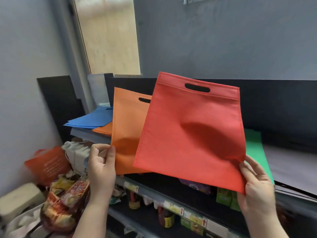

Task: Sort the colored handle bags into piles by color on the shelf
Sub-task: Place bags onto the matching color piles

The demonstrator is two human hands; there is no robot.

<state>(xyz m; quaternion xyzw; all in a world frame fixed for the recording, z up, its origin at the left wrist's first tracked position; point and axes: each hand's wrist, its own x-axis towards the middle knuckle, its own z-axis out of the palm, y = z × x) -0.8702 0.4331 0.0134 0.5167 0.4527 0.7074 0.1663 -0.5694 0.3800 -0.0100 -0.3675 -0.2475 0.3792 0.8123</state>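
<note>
Shelf (pixel 291 162): grey top board, the landmark for everything here; priced goods sit on the racks beneath it.
Red bag (pixel 190 134): held upright above the shelf's front edge, handle slot up, not yet placed.
Orange bag (pixel 127 134): upright just left of the red bag, partly behind it, also unplaced.
Green pile (pixel 255 148): flat on the shelf, right of the red bag.
Blue pile (pixel 92 119): flat at the shelf's far left end.
Orange pile (pixel 103 129): flat beside the blue pile (overlapping it slightly).
Right hand (pixel 255 186): fingers pinch the red bag's lower right corner.
Left hand (pixel 101 167): fingers pinch the orange bag's lower left corner.
Progress: three colour piles started; no red pile visible, so I judge two bags remain.
</note>
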